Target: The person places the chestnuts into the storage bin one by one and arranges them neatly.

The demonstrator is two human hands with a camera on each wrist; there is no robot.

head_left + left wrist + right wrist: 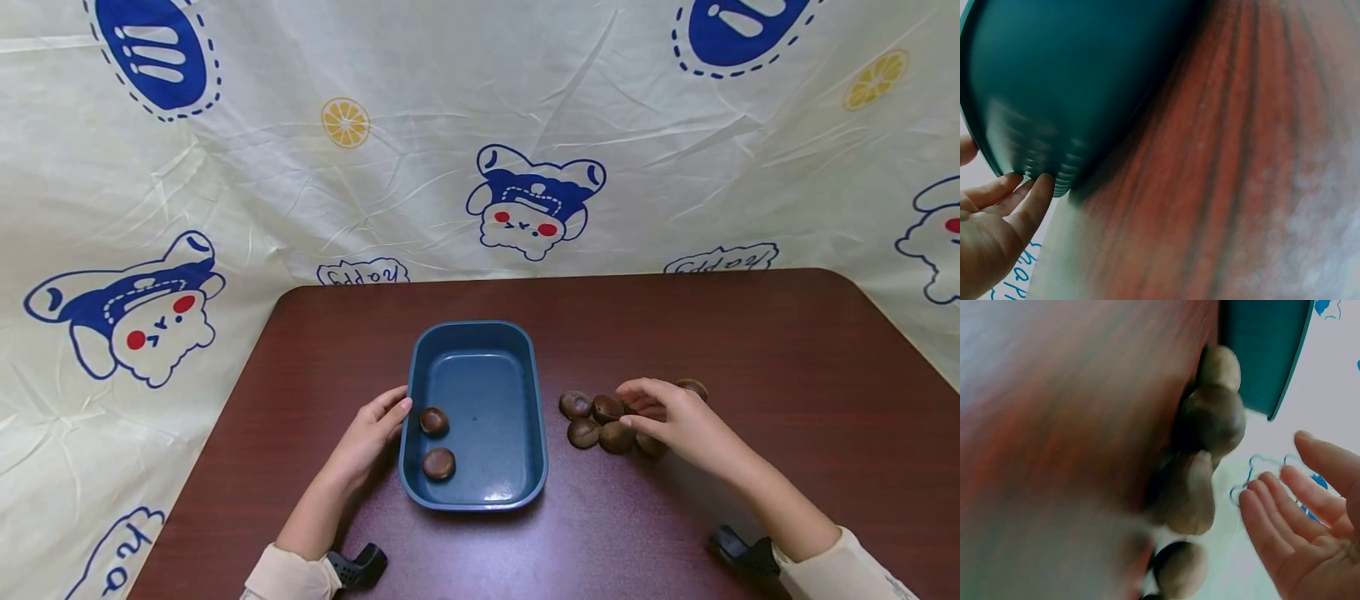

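A blue rectangular tray (pixel 480 333) stands on the table with two brown chestnuts (pixel 438 463) inside, along its left side. My left hand (pixel 372 429) rests its fingertips against the tray's outer left wall; the left wrist view shows those fingers (pixel 1038 200) touching the wall near its ridged corner. To the right of the tray lies a group of several chestnuts (pixel 584 432). Just over this group is my right hand (pixel 678 417), hiding part of it. In the right wrist view its fingers are spread apart, with nothing between them, beside the chestnuts (pixel 1210 419).
The dark reddish-brown table (pixel 780 350) has rounded far corners. Behind it hangs a white printed cloth (pixel 420 192). Each wrist wears a black band with a device, on the left (pixel 362 568) and on the right (pixel 742 550).
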